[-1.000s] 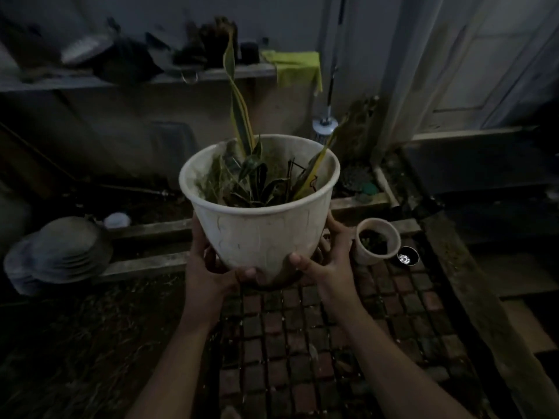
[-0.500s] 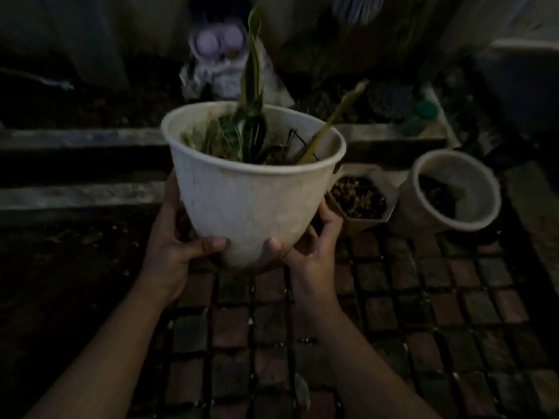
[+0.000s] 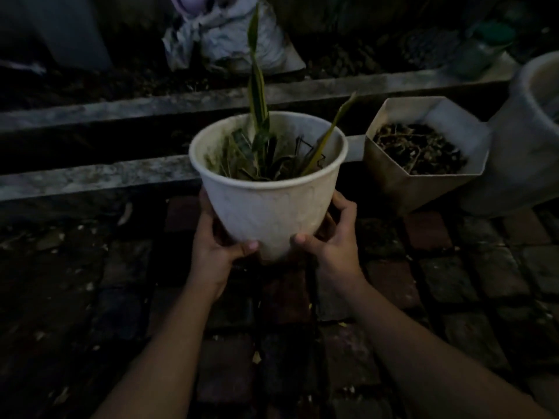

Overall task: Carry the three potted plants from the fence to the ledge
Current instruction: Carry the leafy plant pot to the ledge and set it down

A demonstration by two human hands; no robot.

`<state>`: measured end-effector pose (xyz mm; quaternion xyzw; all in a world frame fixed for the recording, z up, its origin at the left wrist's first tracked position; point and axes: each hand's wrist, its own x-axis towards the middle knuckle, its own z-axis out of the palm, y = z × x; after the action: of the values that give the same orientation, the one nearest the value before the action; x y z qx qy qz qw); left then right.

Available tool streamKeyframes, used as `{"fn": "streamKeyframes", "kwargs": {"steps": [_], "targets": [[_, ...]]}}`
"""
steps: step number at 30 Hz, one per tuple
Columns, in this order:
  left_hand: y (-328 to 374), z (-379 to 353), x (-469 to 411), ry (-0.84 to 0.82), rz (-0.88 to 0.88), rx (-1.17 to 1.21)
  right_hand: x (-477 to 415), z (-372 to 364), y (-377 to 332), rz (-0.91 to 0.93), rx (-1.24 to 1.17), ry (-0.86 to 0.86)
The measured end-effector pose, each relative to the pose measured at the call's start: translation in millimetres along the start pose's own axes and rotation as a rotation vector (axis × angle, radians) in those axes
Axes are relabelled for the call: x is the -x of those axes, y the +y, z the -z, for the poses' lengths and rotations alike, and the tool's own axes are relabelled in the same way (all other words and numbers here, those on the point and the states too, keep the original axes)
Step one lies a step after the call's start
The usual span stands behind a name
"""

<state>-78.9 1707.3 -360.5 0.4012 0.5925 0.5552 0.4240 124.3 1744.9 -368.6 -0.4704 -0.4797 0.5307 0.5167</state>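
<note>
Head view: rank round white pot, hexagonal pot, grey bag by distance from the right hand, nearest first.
1. Round white pot: gripped by the right hand on its right side, with the left hand opposite.
2. Hexagonal pot: to the right, by the ledge.
3. Grey bag: far back, beyond the ledge.

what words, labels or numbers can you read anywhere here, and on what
None can be read.
White round pot held in both hands: plain wall, no print.
Hexagonal pot: no label visible.
Crumpled pale bag behind the ledge: any print is too dark and blurred to read.
</note>
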Motion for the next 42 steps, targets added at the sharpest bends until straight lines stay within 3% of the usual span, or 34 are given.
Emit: {"fn": "streamKeyframes", "kwargs": {"steps": [7,16,21,23,26,29,32,37,42], "targets": [[-18.6,-10.5,-29.5,-0.028,-0.076,0.036,-29.2,9.2,17.1,0.072,0.132,-0.056],[-37.6,-10.4,-19.0,0.007,-0.020,-0.061,-13.6,24.9,23.7,0.100,0.287,-0.117],[12.2,14.6,-38.3,0.354,-0.116,0.411,-23.2,41.3,-2.5,0.323,0.330,0.086],[45.5,20.0,-46.4,0.415,-0.325,0.228,-27.8,42.4,-22.8,0.497,0.335,0.098],[77.3,0.3,-47.5,0.295,-0.598,-0.423,-34.3,32.1,-62.7,0.708,0.501,0.006],[74.0,-27.2,-43.4,0.159,-0.593,-0.720,-38.5,17.6,-79.7,0.774,0.762,-0.142],[61.3,-29.1,-43.3,0.235,-0.602,-0.738,-35.1,8.1,-70.1,0.743,0.986,-0.180],[59.7,-24.7,-51.6,0.270,-0.633,-0.658,-34.6,7.5,-62.7,0.777,0.966,-0.258],[54.7,-11.0,-69.0,0.246,-0.673,-0.520,-22.2,-8.8,-57.6,0.790,0.956,-0.184]]}}
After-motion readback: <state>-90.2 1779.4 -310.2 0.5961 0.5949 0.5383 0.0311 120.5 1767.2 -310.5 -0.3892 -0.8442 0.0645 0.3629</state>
